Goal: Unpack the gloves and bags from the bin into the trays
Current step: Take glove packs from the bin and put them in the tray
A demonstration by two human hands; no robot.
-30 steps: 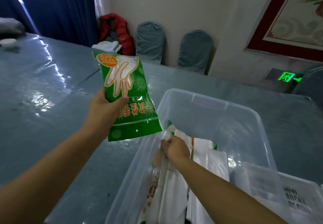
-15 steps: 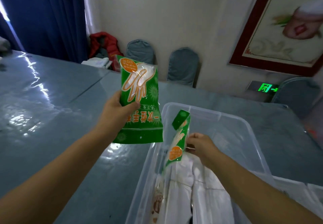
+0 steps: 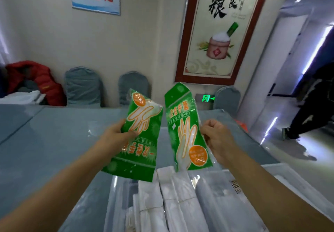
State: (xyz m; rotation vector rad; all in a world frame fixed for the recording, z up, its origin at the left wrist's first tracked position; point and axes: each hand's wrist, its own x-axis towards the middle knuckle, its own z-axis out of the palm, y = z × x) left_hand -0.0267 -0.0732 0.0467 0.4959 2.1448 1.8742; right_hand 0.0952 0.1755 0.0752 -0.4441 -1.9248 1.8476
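Two green glove packs with orange hand prints are held up side by side above the clear plastic bin [image 3: 115, 193]. My left hand [image 3: 115, 136] grips the left glove pack [image 3: 139, 141] by its left edge, upside down. My right hand [image 3: 216, 137] pinches the right glove pack [image 3: 186, 130] by its right edge, upright. Below them, inside the bin, lie several bundles of white bags [image 3: 179, 195] tied with string. No tray is clearly visible.
The bin stands on a grey-blue table [image 3: 45, 141] with a shiny cover. Covered chairs [image 3: 83, 87] and a red jacket [image 3: 38, 79] line the far wall. A person [image 3: 310, 105] walks through the corridor at right. A white slotted crate edge [image 3: 235, 186] shows at right of the bin.
My right hand has lifted a second glove pack out of the bin and raised it beside the first. The camera has tilted up toward the wall.
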